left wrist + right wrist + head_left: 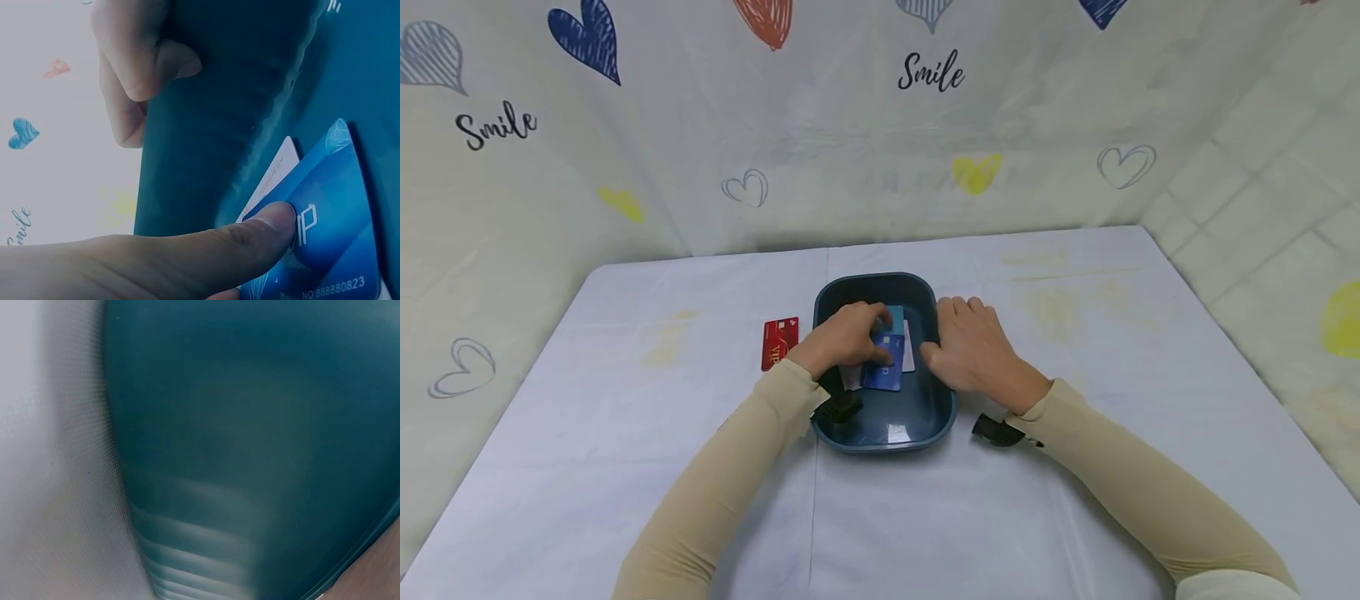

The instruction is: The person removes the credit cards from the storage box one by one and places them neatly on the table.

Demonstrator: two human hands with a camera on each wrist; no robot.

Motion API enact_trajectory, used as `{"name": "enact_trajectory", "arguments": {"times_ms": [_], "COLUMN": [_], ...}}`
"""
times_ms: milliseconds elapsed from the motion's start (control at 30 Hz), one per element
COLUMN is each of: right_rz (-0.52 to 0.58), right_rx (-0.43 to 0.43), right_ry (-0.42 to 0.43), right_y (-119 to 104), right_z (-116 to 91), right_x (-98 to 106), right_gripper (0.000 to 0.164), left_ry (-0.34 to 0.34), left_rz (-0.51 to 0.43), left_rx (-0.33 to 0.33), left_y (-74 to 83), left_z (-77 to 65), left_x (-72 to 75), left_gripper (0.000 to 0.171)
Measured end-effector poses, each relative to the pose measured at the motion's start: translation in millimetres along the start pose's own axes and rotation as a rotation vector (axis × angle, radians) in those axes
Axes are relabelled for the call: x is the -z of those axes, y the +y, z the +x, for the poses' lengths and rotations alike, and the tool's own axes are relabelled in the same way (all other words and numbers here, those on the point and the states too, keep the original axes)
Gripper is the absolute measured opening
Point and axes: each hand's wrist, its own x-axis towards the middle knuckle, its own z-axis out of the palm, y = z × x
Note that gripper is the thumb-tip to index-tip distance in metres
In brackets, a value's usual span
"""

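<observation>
Near the middle of the white-covered counter (625, 483), a dark blue tub (925, 417), with a blue card (891, 377) inside, partly over a pale card (909, 346); just beyond on the far side, a teal card (897, 317). Over these, the left hand (850, 332), thumb laid on the blue card's face, fingers bent, some gap left in the grip; impossible to tell whether pinching or merely pressing. At the tub's right side, the right hand (973, 346), grip clamped over the rim, thumb inside, fingers outside. On the counter just left of the tub, a red card (780, 343).

Possible trouble from here: pale or teal card dragged along with the blue one, because of the crowding and overlap; blue card skidding over the tub's smooth floor, if only pressed from above; tub tilted by too much weight on the right rim; red card nudged by the nearby left sleeve (737, 467).
</observation>
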Motion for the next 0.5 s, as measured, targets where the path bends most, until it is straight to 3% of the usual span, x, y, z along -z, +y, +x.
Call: {"name": "enact_trajectory", "arguments": {"times_ms": [300, 500], "right_rz": [0.005, 0.009], "right_rx": [-0.004, -0.008], "right_ry": [0.008, 0.005], "right_y": [0.8, -0.5], "right_z": [-0.6, 0.3], "right_x": [-0.9, -0.2], "right_gripper": [0.025, 0.025], "left_ry": [0.015, 0.014], "left_rz": [-0.012, -0.014], "left_rx": [-0.053, -0.047], "left_y": [-1.6, -2.5], "left_z": [1.1, 0.3], "left_x": [-1.9, -0.9], "left_gripper": [0.054, 0.059]}}
